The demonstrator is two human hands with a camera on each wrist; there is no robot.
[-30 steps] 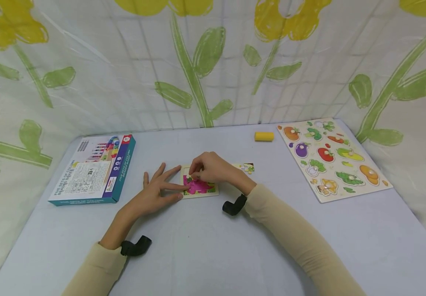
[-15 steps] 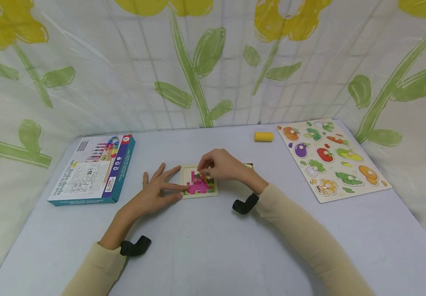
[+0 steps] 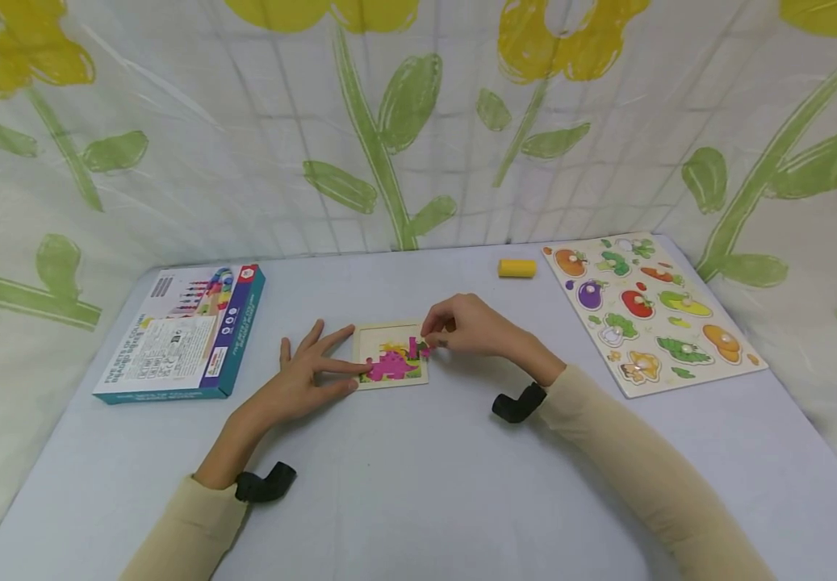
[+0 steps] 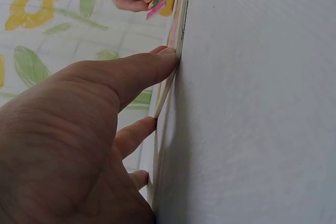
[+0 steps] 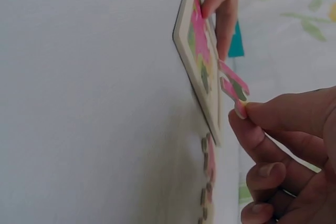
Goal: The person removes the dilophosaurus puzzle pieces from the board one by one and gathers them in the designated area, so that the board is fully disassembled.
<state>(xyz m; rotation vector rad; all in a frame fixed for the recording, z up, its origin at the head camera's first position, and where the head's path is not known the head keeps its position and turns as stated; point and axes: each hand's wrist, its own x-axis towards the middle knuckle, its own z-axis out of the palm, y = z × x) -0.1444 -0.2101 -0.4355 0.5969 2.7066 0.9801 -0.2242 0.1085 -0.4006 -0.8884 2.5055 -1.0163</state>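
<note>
A small wooden jigsaw puzzle (image 3: 370,332) lies on the table between the hands. Assembled pieces form a pink dinosaur in its lower part, while bare wood shows along the top. My left hand (image 3: 309,381) has its fingers spread at the tray's left side, one fingertip on the pink pieces and the thumb (image 4: 152,66) at the near edge. Between thumb and index finger, my right hand (image 3: 472,327) pinches a pink and green puzzle piece (image 5: 234,85) by one end, raised over the tray's right side. Loose puzzle pieces (image 5: 211,161) lie beyond the tray, hidden behind the right hand in the head view.
A boxed toy set (image 3: 178,335) lies at the left. At the back stands a yellow cylinder (image 3: 516,268) on its side. A vegetable peg puzzle board (image 3: 654,315) lies at the right. Behind the table hangs a flower-print curtain (image 3: 244,161).
My right hand has moved right with the pinched piece, from over the puzzle's upper left to its right edge, uncovering bare wood. My left hand has stayed in place.
</note>
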